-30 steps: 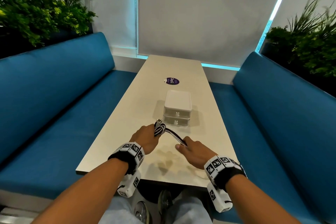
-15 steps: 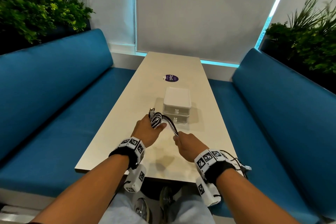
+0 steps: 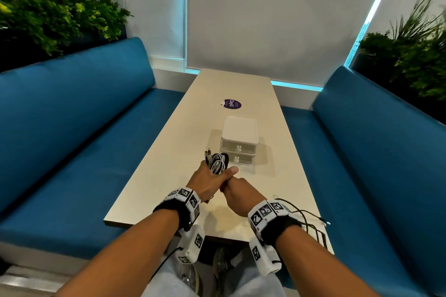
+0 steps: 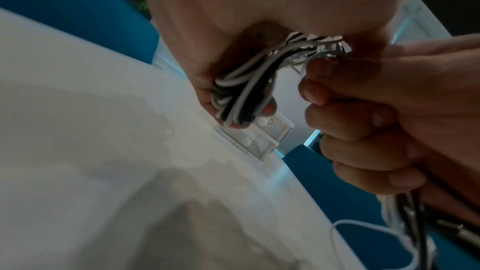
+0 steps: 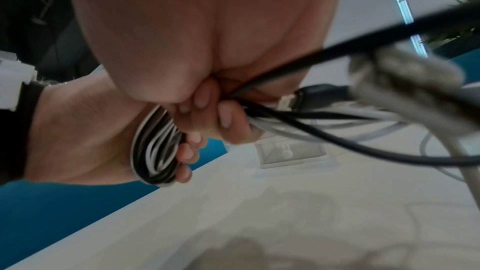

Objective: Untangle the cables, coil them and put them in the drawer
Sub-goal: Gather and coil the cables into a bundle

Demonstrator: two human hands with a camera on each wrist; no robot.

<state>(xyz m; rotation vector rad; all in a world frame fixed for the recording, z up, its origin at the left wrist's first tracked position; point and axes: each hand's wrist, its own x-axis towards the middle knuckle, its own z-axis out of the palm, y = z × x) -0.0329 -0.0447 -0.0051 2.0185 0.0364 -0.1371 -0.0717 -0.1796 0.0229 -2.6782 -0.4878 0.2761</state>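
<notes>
My left hand (image 3: 212, 177) grips a coil of black and white cables (image 3: 218, 163) above the table, its fingers wrapped through the loops (image 4: 239, 98). Right beside it, my right hand (image 3: 237, 189) holds the loose strands of the same cables (image 5: 272, 118) in a fist, touching the left hand. The trailing ends (image 3: 311, 222) run back over the table's near right corner, with plugs at their tips. A small white two-drawer box (image 3: 239, 142) stands just beyond the coil, and both its drawers look closed.
The long pale table (image 3: 169, 166) runs away from me between two blue benches (image 3: 72, 132). A round purple sticker (image 3: 231, 103) lies past the drawer box. Plants stand behind both benches.
My right hand has moved left up to the left hand, bringing more cable onto the coil. The coil has grown thicker. Both hands have risen slightly toward the drawer box.
</notes>
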